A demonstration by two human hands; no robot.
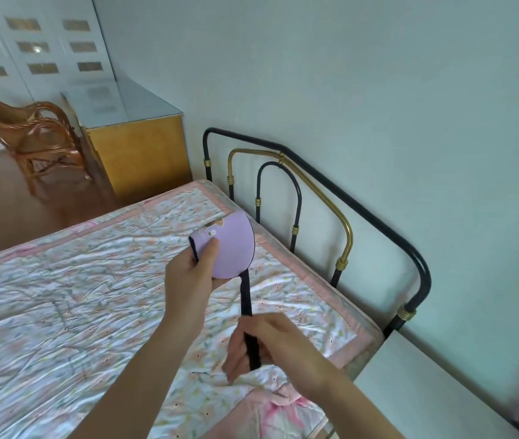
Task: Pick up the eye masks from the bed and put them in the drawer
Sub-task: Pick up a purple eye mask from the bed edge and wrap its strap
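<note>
Folded lilac eye mask point(231, 248), dark strap dangling, above the bed point(61, 296)

No words, labels, brands or numbers I can read anywhere in view. The lilac eye mask point(232, 248) I'm holding carries a small printed motif near its top edge, too small and blurred to make out as lettering.

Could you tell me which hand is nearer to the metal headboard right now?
Right. The right hand, gripping the strap, is closer to the headboard; the left hand holds the mask farther out.
</note>
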